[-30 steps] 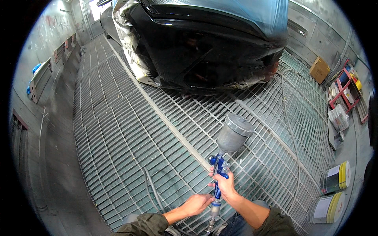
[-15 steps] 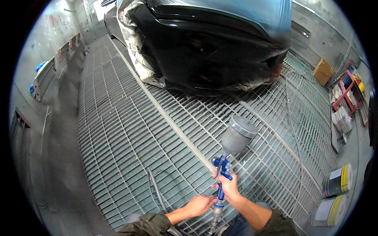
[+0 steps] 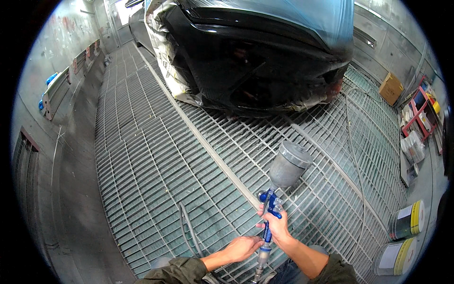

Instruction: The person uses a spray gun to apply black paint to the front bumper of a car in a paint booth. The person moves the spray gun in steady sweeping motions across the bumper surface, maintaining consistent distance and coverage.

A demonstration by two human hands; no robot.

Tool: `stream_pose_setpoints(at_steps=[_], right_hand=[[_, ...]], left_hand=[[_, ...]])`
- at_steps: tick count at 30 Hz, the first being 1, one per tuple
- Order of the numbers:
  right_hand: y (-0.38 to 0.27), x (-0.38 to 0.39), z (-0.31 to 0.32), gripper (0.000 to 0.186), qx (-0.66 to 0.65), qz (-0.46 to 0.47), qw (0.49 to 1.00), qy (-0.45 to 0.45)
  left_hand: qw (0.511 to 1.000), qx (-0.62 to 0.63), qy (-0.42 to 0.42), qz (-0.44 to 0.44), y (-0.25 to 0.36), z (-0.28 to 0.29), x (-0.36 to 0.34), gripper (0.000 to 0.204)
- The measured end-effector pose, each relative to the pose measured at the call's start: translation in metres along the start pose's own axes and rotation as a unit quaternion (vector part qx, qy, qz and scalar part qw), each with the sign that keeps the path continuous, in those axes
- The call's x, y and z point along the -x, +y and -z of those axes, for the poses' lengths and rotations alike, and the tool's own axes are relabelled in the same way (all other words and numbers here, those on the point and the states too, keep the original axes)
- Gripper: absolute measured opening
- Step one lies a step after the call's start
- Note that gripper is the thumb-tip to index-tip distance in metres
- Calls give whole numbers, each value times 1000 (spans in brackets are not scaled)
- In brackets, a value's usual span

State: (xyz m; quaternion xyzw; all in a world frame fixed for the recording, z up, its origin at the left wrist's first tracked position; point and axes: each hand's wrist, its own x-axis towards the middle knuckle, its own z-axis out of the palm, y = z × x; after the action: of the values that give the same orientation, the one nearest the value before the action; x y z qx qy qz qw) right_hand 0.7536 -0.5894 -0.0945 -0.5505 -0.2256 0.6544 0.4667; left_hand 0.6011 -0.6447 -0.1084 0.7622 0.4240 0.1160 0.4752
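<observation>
- Since earlier, both hands and the spray gun sit slightly farther right — near centre.
- Right hand fingers wrap its blue grip.
- Left hand fingers touch its base fitting, over the floor grating.

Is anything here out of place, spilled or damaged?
Nothing stands out. The right hand holds the blue spray gun upright, the left hand touches its base, and no spill shows on the floor grating.

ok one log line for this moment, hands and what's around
right hand: grips blue spray gun | left hand: at gun's base fitting | ahead: masked dark car | floor: metal grating
</observation>
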Motion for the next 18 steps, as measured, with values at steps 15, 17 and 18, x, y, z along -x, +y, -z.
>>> stream_pose_setpoints(at_steps=[15, 17, 18], right_hand=[[1, -1, -1, 42, 5, -2, 1000, 0], [1, 0, -1, 42, 5, -3, 1000, -1], [1, -1, 0, 42, 2, -4, 1000, -5]], left_hand=[[1000, -10, -6, 3, 3, 3, 0, 35], [1000, -10, -4, 1, 3, 3, 1, 35], [1000, -8, -2, -3, 2, 3, 0, 35]])
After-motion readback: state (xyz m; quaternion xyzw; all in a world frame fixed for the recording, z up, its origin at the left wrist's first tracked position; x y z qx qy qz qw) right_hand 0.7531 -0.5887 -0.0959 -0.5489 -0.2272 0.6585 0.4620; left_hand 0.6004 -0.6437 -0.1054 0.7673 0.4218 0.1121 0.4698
